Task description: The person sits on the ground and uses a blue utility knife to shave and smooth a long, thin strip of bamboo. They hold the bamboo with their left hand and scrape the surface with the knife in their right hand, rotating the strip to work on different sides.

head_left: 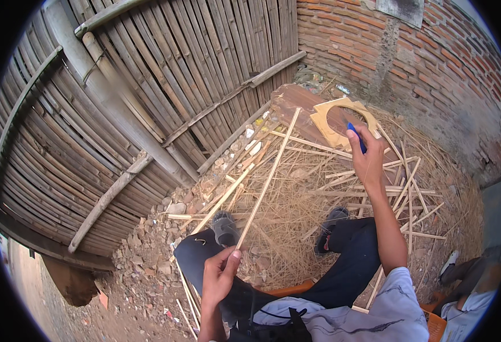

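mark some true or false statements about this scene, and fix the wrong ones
1. The left hand holds a long, thin strip. True.
2. The right hand holds nothing. False: it holds a blue-handled knife.
3. More strips lie scattered over the straw. True.
4. The yellowish sheet has a square hole. False: its hole is round.
5. A brick wall stands on the right side of the picture. True.
6. The fence on the left is solid metal. False: the fence is made of upright poles and slats.
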`<state>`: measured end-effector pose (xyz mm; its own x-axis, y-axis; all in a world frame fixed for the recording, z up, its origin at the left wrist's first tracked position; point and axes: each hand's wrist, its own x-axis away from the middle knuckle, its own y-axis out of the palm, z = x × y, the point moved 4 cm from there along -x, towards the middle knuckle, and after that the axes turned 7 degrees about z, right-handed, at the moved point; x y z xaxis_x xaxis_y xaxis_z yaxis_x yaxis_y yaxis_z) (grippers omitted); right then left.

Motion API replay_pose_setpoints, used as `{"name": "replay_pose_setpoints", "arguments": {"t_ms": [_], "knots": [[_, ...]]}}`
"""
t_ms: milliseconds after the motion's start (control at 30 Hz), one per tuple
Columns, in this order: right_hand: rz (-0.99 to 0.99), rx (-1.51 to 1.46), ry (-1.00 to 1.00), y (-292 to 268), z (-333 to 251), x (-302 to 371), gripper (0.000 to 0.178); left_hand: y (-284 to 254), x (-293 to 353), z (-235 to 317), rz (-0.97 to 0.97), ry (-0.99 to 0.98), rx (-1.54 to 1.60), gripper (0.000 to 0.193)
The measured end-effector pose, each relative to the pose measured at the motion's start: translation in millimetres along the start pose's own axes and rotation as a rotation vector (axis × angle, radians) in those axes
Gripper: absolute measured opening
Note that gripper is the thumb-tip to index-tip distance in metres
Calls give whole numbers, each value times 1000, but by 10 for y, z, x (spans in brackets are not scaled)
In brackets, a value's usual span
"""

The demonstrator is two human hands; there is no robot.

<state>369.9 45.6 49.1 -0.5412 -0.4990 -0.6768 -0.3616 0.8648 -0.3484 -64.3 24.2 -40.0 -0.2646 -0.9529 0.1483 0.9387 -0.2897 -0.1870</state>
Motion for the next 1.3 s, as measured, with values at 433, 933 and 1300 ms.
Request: {"name": "replay_pose_setpoints", "arguments": {"t_ms": [433, 933, 1300], "knots": [[-488, -265, -442, 496, -959, 1181, 30, 425, -259, 286, -98, 116, 109, 42], [-369, -179, -512, 406, -1021, 1140, 31, 530, -217, 425, 17, 227, -76, 32], [-260, -134, -454, 449, -746, 926, 27, 338, -96, 306, 14, 195, -140, 29]]}}
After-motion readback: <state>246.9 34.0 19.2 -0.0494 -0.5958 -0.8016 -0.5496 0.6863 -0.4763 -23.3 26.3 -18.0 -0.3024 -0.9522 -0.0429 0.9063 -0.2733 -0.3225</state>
